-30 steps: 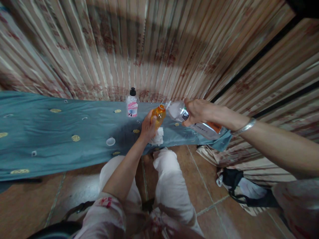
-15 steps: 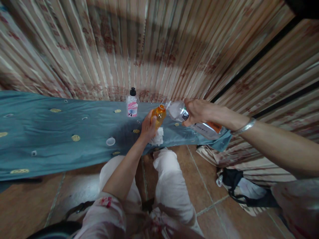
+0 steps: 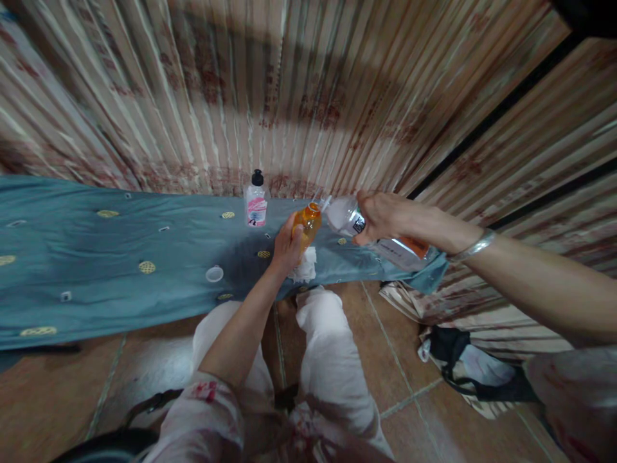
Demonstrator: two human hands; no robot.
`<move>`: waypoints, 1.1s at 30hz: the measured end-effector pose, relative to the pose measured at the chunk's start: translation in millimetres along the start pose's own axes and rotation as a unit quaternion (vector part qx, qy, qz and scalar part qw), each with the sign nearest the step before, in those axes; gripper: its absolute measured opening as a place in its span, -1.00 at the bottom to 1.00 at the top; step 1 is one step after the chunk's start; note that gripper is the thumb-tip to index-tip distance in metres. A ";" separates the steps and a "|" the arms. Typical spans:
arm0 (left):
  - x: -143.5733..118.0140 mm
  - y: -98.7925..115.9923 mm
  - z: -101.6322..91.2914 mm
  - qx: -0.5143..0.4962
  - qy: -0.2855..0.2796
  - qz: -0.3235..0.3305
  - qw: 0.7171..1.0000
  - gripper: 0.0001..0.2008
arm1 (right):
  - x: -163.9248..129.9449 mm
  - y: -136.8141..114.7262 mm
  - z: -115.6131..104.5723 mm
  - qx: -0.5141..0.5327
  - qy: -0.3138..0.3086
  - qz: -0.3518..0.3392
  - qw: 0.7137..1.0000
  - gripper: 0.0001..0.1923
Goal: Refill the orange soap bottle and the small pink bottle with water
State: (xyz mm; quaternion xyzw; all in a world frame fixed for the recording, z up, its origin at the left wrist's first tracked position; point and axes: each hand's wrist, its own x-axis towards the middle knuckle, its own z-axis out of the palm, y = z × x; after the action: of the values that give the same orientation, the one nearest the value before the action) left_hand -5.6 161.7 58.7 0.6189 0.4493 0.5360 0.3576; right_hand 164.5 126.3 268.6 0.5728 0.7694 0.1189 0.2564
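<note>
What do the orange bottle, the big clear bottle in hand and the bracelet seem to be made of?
Orange bottle: smooth, probably plastic, translucent with small glints; glass can't be ruled out.
Big clear bottle: likely glossy plastic, see-through with a bright reflection.
Bracelet: probably polished metal, silvery with a bright shine.

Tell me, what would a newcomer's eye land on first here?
The orange bottle in the person's left grip, near the middle, stands out first, its mouth close to that of the clear bottle in the right grip. Left of them, a pink-labelled, black-capped bottle stands on the blue-green cloth. Behind hangs a pleated, striped curtain.
</note>
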 end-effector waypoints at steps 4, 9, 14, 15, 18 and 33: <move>0.0 0.3 0.2 0.000 -0.001 0.006 1.000 -0.53 | -0.8 -1.0 -1.5 -0.004 -0.003 0.002 1.000 -0.25; -0.2 2.3 -0.6 -0.008 -0.002 0.001 1.000 -0.53 | -1.5 -1.9 -0.6 -0.010 0.001 0.007 1.000 -0.27; -0.5 2.1 -0.7 -0.008 -0.005 -0.001 1.000 -0.54 | -0.8 -1.0 1.5 -0.008 0.015 0.001 1.000 -0.25; -0.4 1.7 -0.3 -0.005 -0.006 -0.001 1.000 -0.53 | -0.8 -0.9 1.5 -0.007 0.014 0.001 1.000 -0.26; 0.1 0.3 0.7 -0.004 0.000 0.003 1.000 -0.53 | -1.2 -0.9 0.3 -0.004 0.001 0.004 1.000 -0.26; 1.1 -0.4 1.1 0.010 0.000 -0.005 1.000 -0.51 | -0.6 1.4 3.1 -0.009 0.025 -0.012 1.000 -0.32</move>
State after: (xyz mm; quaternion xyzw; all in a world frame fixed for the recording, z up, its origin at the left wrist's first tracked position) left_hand -4.6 162.9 58.5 0.6202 0.4575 0.5301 0.3536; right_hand 167.3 125.8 266.8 0.5578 0.7814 0.1372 0.2440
